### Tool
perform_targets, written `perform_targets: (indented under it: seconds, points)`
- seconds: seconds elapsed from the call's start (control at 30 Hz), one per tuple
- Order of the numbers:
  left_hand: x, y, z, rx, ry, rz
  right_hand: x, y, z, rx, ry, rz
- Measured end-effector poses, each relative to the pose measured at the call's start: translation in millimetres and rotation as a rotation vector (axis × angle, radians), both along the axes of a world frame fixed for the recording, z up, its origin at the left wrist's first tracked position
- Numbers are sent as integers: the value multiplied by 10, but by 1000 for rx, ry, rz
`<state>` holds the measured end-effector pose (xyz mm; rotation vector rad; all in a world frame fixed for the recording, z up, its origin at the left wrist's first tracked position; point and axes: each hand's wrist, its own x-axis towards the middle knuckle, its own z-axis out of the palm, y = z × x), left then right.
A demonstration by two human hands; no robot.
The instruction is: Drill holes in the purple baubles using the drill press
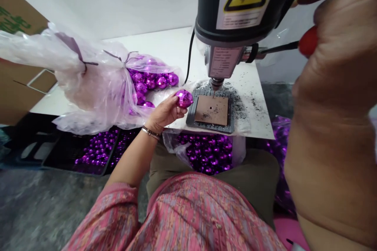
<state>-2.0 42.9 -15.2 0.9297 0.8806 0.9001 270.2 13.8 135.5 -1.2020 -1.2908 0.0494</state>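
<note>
My left hand pinches a shiny purple faceted ball just left of the drill press. The ball is apart from the drill bit. Below the bit, a brown square plate with a small dark hole lies on the grey base. Large at the right, my right hand is closed around the red knob of the press lever. One of its fingers stretches toward the side of the machine's head. The palm hides part of the knob.
Dark shavings litter the white table. A clear plastic bag with purple balls stands at left, near a cardboard box. More balls fill a bag at my lap and a black crate. A black cable hangs behind.
</note>
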Motion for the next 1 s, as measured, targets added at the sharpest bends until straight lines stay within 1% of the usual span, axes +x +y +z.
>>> perform_targets:
  seconds: [0.07, 0.1, 0.17, 0.27, 0.4, 0.5, 0.63, 0.87, 1.0]
  points:
    - [123, -19, -60, -42, -27, -19, -56, -38, 67, -109, 1, -17]
    - [180, -15, -76, -39, -2, -24, -78, -47, 86, -121, 12, -28]
    - [284, 13, -81, 1, 110, -32, -105, -48, 93, -71, 46, -24]
    - [416, 86, -56, 98, 321, -43, -108, -31, 63, -16, 66, 20]
    - [543, 179, -50, 244, 557, -79, -76, -43, 35, 10, -2, 55]
    - [600, 207, -72, 333, 692, -111, -58, -71, 40, 27, -57, 81]
    - [649, 210, -86, 388, 773, -111, -56, -93, 47, 1, -69, 64]
    - [716, 229, -64, 443, 801, -105, -55, -87, 21, -3, -125, 39]
    - [768, 223, -42, 478, 895, -147, -63, -66, 26, -36, -101, 19]
